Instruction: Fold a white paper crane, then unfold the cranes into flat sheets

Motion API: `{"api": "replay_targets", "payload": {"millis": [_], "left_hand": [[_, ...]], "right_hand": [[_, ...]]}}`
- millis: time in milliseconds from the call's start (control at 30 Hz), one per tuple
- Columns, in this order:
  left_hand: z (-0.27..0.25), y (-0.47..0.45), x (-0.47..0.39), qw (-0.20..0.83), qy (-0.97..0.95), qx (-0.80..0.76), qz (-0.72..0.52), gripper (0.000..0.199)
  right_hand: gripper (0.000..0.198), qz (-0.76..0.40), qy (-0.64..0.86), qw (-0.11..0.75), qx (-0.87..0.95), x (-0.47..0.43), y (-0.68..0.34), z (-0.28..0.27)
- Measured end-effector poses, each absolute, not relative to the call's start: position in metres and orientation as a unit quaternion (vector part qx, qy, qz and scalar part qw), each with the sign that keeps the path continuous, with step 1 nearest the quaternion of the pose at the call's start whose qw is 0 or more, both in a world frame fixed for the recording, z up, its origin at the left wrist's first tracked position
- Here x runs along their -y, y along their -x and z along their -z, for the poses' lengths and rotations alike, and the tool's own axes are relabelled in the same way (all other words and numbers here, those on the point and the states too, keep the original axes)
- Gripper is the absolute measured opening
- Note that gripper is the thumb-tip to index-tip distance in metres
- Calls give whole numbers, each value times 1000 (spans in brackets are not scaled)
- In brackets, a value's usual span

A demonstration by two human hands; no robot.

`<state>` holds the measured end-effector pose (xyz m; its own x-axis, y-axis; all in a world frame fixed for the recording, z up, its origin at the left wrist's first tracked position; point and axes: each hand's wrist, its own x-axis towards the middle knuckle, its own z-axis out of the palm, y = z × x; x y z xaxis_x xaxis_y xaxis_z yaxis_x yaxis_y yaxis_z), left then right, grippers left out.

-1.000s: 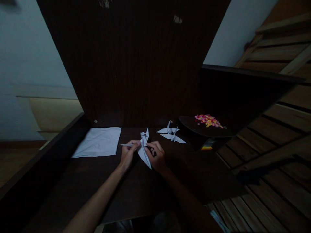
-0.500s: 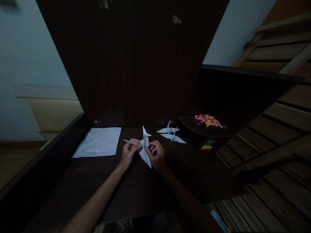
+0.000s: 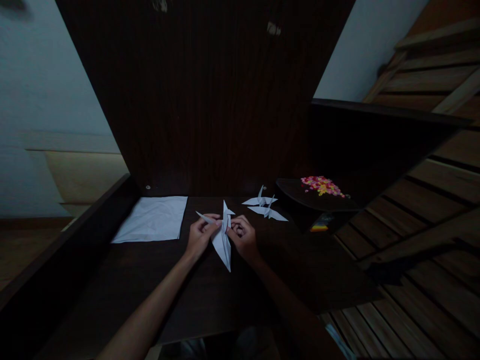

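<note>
A white folded paper crane point(image 3: 222, 243) is held between my two hands above the dark desk. My left hand point(image 3: 200, 235) pinches its left side with thumb and fingers, and one thin point sticks out past the fingertips. My right hand point(image 3: 244, 237) grips the right side, its fingers curled and partly behind the paper. One wing points down towards me, while a narrow tip and a bent beak-like fold rise at the top. To the right of my hands lie two finished-looking paper cranes, a rear one point(image 3: 258, 201) and a front one point(image 3: 268, 213).
White paper sheets point(image 3: 153, 220) lie at the desk's left, beside a raised side panel point(image 3: 67, 240). On a rounded corner shelf point(image 3: 296, 192) at the right sits a heap of small pink, red and yellow pieces point(image 3: 321, 185). A tall dark back panel point(image 3: 210, 100) stands behind.
The crane has turned and tipped in my hands: its lower wing shows broader and hangs slightly lower, and the top tip has dropped a little. Both hands keep their grip.
</note>
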<state>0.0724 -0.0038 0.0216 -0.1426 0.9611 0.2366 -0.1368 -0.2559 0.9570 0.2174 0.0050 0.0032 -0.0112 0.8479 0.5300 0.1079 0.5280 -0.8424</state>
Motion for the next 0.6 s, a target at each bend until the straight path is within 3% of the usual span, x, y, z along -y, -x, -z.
{"api": "replay_targets", "payload": {"millis": [133, 367, 600], "left_hand": [[-16, -74, 1, 485, -427, -426, -633, 32], [-20, -77, -4, 601, -247, -401, -646, 39], [-20, -74, -3, 527, -281, -442, -669, 45]], "right_hand": [[13, -367, 364, 593, 617, -10, -219, -1], [3, -330, 312, 600, 659, -2, -222, -10], [24, -321, 284, 525, 736, 4, -225, -10]]}}
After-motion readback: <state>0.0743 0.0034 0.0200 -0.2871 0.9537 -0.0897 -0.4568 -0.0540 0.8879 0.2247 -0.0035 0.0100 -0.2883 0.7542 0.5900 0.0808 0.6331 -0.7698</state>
